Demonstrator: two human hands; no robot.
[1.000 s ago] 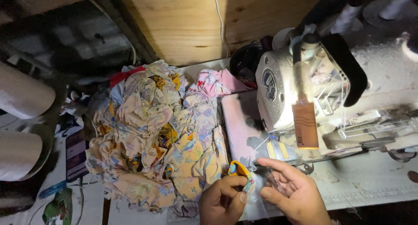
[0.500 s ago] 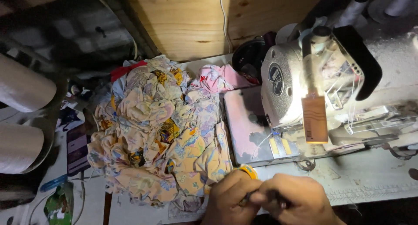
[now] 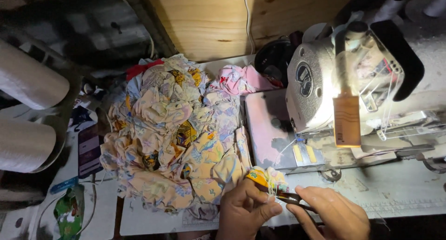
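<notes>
Hands sit at the bottom centre of the frame, both cut off at the wrist by the lower edge. Left hand (image 3: 244, 212) is closed, fingers curled, pinching a small yellow-patterned cloth piece (image 3: 265, 178) between thumb and forefinger. Right hand (image 3: 332, 214) lies just right of it, palm down, fingers closed around dark snips (image 3: 290, 198) whose tip points left into the cloth piece. Snip blades are mostly hidden by the fingers and the cloth; whether they are open or shut cannot be made out. White threads hang from the piece where the tip meets it.

Cloth piece lies on the table (image 3: 395, 193), below the sewing machine (image 3: 325, 82) at upper right. Fabric pile (image 3: 172, 133) fills the centre left, touching the left hand's upper side. Two pale rolls (image 3: 25, 114) at far left are cut by the frame edge. Phone (image 3: 89, 149) lies beside the pile, partly in shadow.
</notes>
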